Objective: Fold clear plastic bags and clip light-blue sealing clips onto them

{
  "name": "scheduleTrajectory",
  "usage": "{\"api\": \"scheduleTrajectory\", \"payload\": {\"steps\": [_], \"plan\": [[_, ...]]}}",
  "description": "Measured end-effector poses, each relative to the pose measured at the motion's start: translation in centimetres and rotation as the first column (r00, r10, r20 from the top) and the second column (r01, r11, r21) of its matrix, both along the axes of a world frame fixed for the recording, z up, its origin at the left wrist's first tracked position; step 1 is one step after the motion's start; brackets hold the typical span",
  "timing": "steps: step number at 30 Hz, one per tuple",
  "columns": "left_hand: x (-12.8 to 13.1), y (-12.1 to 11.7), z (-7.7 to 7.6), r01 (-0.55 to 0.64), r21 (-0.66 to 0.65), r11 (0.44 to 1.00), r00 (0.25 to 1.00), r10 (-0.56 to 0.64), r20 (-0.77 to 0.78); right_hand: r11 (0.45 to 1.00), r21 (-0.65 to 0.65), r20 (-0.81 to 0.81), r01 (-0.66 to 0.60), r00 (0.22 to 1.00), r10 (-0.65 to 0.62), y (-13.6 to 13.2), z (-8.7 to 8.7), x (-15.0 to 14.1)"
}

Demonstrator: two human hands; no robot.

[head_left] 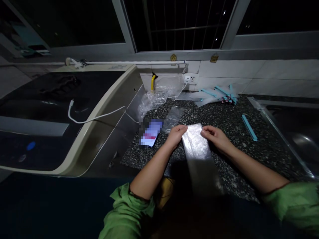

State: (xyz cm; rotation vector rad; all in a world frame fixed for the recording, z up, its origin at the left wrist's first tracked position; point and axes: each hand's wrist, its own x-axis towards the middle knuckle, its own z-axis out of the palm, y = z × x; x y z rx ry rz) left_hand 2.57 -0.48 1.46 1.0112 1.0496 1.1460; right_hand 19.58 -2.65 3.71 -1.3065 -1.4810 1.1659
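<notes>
A long, clear plastic bag (199, 149) hangs between my hands over the speckled counter, its upper part shining in the light. My left hand (176, 134) pinches its top left corner. At the top right corner, the thumb and fingers of my right hand (216, 136) close on the edge. The lower end of the bag falls into shadow near the counter's front. Left of my left hand lies a lit phone (151, 132), partly blurred out. To the right rests a single light blue strip (249, 127).
Crumpled clear plastic (159, 94) and a flat clear bag (173, 116) lie behind the phone. Several blue strips (225, 94) sit on plastic sleeves by the wall. A washing machine (107, 109) with a white cable (99, 117) stands left; a metal sink (296, 142) is right.
</notes>
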Motion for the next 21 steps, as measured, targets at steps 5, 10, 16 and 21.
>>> {"api": "scheduleTrajectory", "payload": {"steps": [5, 10, 16, 21], "plan": [[0.2, -0.8, -0.1, 0.146, 0.076, 0.986, 0.972, -0.129, -0.195, 0.989, -0.146, -0.067, -0.033, 0.997, 0.024, 0.3, -0.5, -0.3], [0.5, -1.0, -0.2, 0.187, 0.075, 0.98, 0.969, -0.171, -0.179, 0.993, -0.114, -0.039, 0.015, 0.999, -0.02, 0.1, -0.8, -0.2], [0.7, -1.3, -0.9, 0.329, -0.055, 0.943, 0.944, -0.329, 0.017, 0.985, 0.063, -0.008, 0.16, 0.987, -0.16, 0.5, -0.6, 0.5], [0.7, -1.5, -1.0, 0.324, -0.107, 0.94, 0.943, -0.329, -0.036, 0.998, 0.051, 0.044, 0.043, 0.998, -0.045, 1.0, 0.1, 1.1]]}}
